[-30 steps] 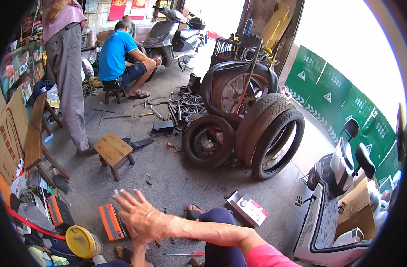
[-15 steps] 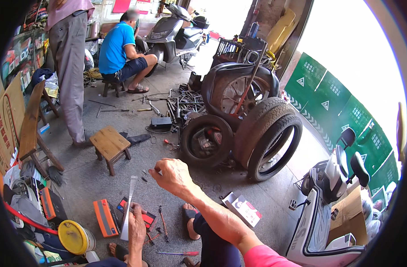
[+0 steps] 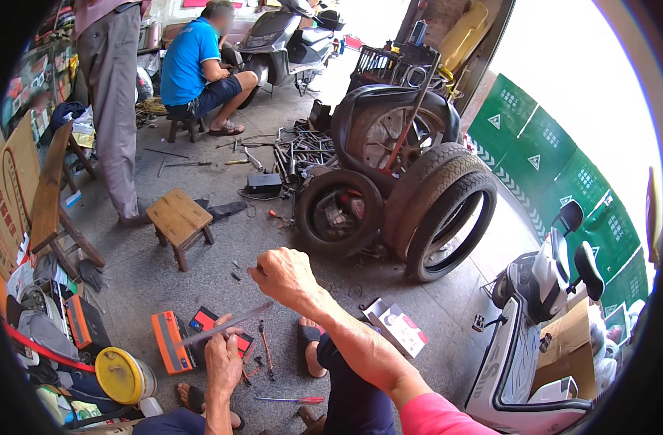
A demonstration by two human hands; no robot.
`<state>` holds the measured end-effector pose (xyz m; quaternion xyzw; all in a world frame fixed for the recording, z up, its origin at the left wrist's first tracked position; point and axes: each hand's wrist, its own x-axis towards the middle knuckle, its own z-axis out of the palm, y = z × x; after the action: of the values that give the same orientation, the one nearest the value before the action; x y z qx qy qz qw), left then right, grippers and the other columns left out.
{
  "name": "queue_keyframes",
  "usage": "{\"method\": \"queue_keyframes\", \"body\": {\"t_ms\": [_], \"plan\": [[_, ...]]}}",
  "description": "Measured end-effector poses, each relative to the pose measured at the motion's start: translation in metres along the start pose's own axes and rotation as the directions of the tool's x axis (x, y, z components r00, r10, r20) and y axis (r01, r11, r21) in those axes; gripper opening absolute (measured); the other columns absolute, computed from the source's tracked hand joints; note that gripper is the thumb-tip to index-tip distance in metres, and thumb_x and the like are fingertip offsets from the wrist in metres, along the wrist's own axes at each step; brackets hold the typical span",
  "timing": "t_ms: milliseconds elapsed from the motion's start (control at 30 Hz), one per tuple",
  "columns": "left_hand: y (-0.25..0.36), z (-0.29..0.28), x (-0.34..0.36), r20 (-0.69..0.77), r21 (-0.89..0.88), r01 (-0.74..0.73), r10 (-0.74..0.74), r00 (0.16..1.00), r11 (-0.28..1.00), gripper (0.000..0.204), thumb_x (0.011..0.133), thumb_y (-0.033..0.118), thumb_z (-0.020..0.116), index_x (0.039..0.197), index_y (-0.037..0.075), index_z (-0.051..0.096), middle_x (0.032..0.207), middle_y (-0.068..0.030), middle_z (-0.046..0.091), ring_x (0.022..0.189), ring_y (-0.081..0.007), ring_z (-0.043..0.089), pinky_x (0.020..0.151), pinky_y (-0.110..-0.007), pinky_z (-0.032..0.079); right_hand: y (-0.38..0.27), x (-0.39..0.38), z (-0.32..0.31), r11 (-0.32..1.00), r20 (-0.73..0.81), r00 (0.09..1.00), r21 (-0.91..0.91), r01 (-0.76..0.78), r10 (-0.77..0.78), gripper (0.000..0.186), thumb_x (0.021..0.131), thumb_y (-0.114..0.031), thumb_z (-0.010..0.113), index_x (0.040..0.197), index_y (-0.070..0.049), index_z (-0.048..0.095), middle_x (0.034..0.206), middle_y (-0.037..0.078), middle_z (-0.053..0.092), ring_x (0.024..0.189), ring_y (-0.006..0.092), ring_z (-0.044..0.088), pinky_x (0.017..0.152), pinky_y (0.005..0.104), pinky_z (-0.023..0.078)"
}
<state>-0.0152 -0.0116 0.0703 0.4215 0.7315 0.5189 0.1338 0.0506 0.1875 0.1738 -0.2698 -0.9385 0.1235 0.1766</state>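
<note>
My left hand [image 3: 221,355] grips a long, thin grey strip [image 3: 244,317], tilted up to the right. Beyond it on the floor lie a black-and-red case [image 3: 205,323], an orange-and-grey box [image 3: 167,341] and slim tools [image 3: 267,362]. Raised above the strip's right end, my right hand [image 3: 280,275] has its fingers curled closed; whether anything is inside is hidden. A red-handled rod [image 3: 288,399] lies between my sandalled feet, and an open white box [image 3: 402,330] sits right of my knee.
A low stool [image 3: 179,217], a bench [image 3: 54,196] and a yellow-lidded bucket [image 3: 119,375] stand leftward. Tyres [image 3: 451,225] and scattered tools [image 3: 299,152] lie ahead, a white scooter [image 3: 520,362] at right. One person [image 3: 190,65] sits by a grey scooter [image 3: 273,54]; another [image 3: 114,109] stands.
My right hand went from spread fingers to a closed shape and rose. The strip in my left hand swung from upright to slanting rightward. The seated person's head turned slightly.
</note>
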Motion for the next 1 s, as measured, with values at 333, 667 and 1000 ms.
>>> {"method": "queue_keyframes", "body": {"t_ms": [333,667,1000], "plan": [[0.014,0.003,-0.001,-0.139,0.241,0.097,-0.065,0.988,0.966,0.019,0.088,0.009,0.067,0.103,-0.004,0.065,0.073,-0.0190,0.066,0.061,-0.0317,0.065,0.055,-0.040,0.047,-0.019,-0.005,-0.009,0.989,0.035,0.999,0.144,-0.033,0.029,0.033,0.083,-0.031,0.069,0.069,-0.001,0.069,0.062,0.021,0.063,0.062,0.0375,0.066,0.059,0.0447,0.052],[-0.015,0.001,0.016,-0.377,0.135,-0.107,0.151,0.914,0.985,0.025,0.084,0.017,0.077,0.073,-0.003,0.067,0.063,-0.0070,0.058,0.049,-0.0165,0.052,0.046,-0.033,0.037,-0.007,-0.005,-0.003,0.997,0.096,0.993,-0.039,-0.064,0.068,0.028,0.077,-0.027,0.072,0.069,-0.001,0.069,0.068,0.023,0.065,0.069,0.0393,0.068,0.062,0.0467,0.054],[-0.021,0.005,0.002,-0.057,-0.283,0.164,-0.187,0.981,0.945,0.021,0.097,0.007,0.053,0.112,-0.004,0.061,0.085,-0.0096,0.066,0.078,-0.0158,0.062,0.072,-0.031,0.051,0.014,-0.010,0.025,0.977,0.436,0.895,-0.215,0.000,0.096,0.021,0.078,-0.022,0.070,0.086,-0.003,0.073,0.086,0.018,0.071,0.086,0.0329,0.071,0.069,0.0419,0.056]]}}
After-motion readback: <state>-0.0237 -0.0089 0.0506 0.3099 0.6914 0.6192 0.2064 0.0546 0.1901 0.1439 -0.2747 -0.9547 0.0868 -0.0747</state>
